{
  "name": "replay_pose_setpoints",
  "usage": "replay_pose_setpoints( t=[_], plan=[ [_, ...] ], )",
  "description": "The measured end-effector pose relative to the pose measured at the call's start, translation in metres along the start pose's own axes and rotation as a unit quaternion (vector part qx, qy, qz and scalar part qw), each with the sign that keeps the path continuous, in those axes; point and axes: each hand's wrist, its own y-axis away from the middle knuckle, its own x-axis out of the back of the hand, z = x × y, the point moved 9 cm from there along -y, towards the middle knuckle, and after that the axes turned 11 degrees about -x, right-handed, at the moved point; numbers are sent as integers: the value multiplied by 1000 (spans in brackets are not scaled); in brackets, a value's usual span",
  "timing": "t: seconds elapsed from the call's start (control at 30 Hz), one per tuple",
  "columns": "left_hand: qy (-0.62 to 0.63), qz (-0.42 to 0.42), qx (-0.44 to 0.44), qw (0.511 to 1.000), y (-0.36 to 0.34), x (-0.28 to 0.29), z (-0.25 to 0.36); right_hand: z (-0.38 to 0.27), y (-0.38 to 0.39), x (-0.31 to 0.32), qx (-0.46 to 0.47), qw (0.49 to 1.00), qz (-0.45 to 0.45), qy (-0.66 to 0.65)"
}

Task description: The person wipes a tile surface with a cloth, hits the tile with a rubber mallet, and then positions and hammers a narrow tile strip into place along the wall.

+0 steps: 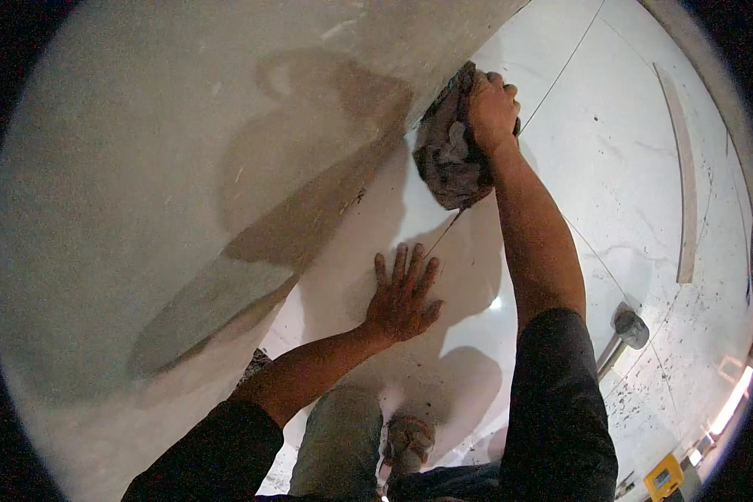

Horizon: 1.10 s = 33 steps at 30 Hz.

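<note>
- Nearest the camera, two dark sleeves come up from the lower edge, one to each arm, with a bent knee in pale trousers and one dusty shoe [408, 442] between them on the floor
- The left hand [402, 294] lies flat and released, fingers spread, palm down on the glossy white tiled floor [627, 167], seemingly bracing the body; it holds nothing
- Further out, the right hand [491, 107] is clenched on one crumpled grey-brown rag [450, 159], pressing it where the floor meets the foot of the pale plastered wall [159, 184]
- Step in hand, as I judge it: wiping along that wall-to-floor edge, the rag bunched over a thin dark tile joint [439, 238] that runs back toward the left hand
- The next stroke would call for firm pressure kept in the corner, the rag drawn along the seam, and the braced palm shifted if the reach grows; a dry fold may be needed if the cloth is loaded, though I cannot tell how soiled it is
- To the right, well apart, one grey tool with a handle [623, 335] lies on speckled tiles
- Farther right, one long pale strip [684, 180] lies on the floor, and one small yellow device [663, 477] sits at the lower rim
- Count: two hands, one rag, one shoe, one tool, one strip, one yellow device
</note>
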Motion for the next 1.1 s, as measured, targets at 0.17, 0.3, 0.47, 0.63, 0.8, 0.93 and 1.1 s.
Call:
replay_pose_setpoints(
  t=[0.17, 0.3, 0.47, 0.63, 0.8, 0.93, 1.1],
  plan=[
    [17, -60, 22, 998, -8, 8, -1, -57, 134, 0, 149, 964, -217, 37],
    [173, -43, 22, 984, -10, 7, -1, -57, 179, 28, 226, 863, -353, -283],
    [77, -4, -14, 997, 0, 4, 3, 109, 1, 27, -65, 928, -221, -292],
    [79, 54, -39, 995, 4, 6, 0, 38, -14, 4, -47, 992, -119, 15],
    [92, 128, -202, 967, 32, -18, 28, -63, 120, -5, 27, 994, -98, 44],
    [132, 11, -199, 971, 50, -37, 67, -136, 267, 17, 175, 977, -122, 30],
    [191, -62, -268, 942, 170, -27, 164, -192, 440, 44, 298, 915, -256, -90]
  ],
)
